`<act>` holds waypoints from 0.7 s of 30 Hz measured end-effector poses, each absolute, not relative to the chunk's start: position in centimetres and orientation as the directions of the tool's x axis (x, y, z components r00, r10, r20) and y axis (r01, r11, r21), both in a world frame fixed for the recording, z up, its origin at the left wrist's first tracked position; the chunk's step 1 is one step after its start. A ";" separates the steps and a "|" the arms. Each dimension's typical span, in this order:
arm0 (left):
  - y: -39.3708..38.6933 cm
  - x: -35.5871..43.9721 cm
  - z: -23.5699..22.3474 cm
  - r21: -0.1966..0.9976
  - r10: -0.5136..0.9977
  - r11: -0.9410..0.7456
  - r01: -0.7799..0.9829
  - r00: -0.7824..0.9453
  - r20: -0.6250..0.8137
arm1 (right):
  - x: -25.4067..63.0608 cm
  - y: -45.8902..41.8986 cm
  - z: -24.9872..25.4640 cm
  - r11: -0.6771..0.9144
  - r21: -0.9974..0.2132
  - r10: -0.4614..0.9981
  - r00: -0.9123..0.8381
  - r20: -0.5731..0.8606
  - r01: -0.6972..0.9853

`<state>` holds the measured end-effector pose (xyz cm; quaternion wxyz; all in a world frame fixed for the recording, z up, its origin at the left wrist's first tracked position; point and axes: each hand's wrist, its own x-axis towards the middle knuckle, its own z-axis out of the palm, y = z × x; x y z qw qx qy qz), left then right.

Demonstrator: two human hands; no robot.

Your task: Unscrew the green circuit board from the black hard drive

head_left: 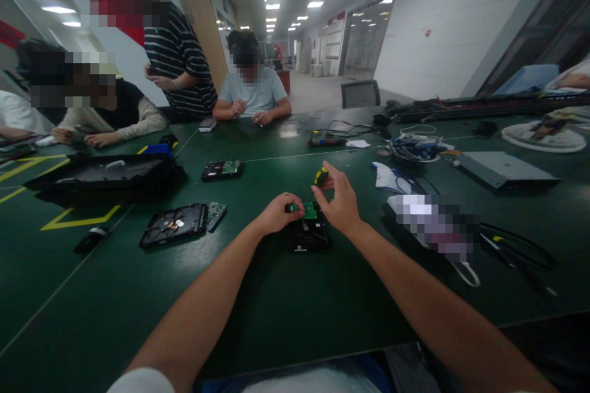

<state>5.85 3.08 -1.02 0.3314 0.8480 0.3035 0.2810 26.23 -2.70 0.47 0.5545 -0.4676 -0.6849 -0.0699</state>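
A black hard drive (307, 236) lies on the green table in front of me, with a green circuit board (310, 210) at its far end. My left hand (282, 212) is at the drive's far left corner, its fingers closed on the edge there. Between the thumb and fingers of my right hand (340, 196) is a screwdriver with a yellow and black handle (320, 177). It points down toward the circuit board; whether its tip touches a screw is too small to tell.
Left lie an opened drive (173, 226), a loose circuit board (216, 215), another hard drive (222, 170) and a black tray (106, 175). Right are a white power strip (408, 221), cables (516, 249) and a grey metal box (507, 169). A person (252, 95) sits across the table.
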 end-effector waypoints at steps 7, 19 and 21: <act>2.9 5.9 -0.9 0.735 0.730 -0.571 0.365 0.635 0.252 | 26.1 -2.7 0.4 0.570 -0.412 0.547 0.046 0.836 0.710; 2.9 5.9 -0.8 0.737 0.716 -0.580 0.347 0.648 0.259 | 26.1 -2.7 0.3 0.570 -0.414 0.552 0.043 0.833 0.710; 2.9 5.9 -0.7 0.736 0.712 -0.583 0.345 0.653 0.258 | 26.1 -2.7 0.4 0.566 -0.402 0.551 0.032 0.834 0.720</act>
